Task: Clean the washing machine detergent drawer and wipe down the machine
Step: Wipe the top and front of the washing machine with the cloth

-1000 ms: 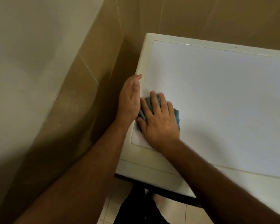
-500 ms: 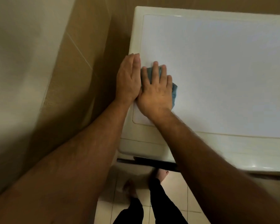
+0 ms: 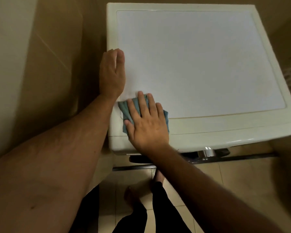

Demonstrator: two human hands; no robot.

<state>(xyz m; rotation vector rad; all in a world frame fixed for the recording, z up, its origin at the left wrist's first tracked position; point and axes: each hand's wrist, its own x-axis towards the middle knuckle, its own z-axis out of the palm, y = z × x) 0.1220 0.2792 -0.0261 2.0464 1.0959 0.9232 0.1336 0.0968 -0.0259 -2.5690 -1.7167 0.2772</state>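
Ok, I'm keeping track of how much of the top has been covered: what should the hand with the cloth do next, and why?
Probably sweep the blue cloth rightward along the front edge. The right hand presses it flat at the front left corner of the washing machine top, while the broad white panel to the right lies beyond it. The left hand rests along the left edge, apparently steadying.

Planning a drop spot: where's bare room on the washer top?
Bare: the washer top from both hands to the back and right rims. Crowded: near-left corner, left hand on the left rim, right hand pressing the blue cloth.
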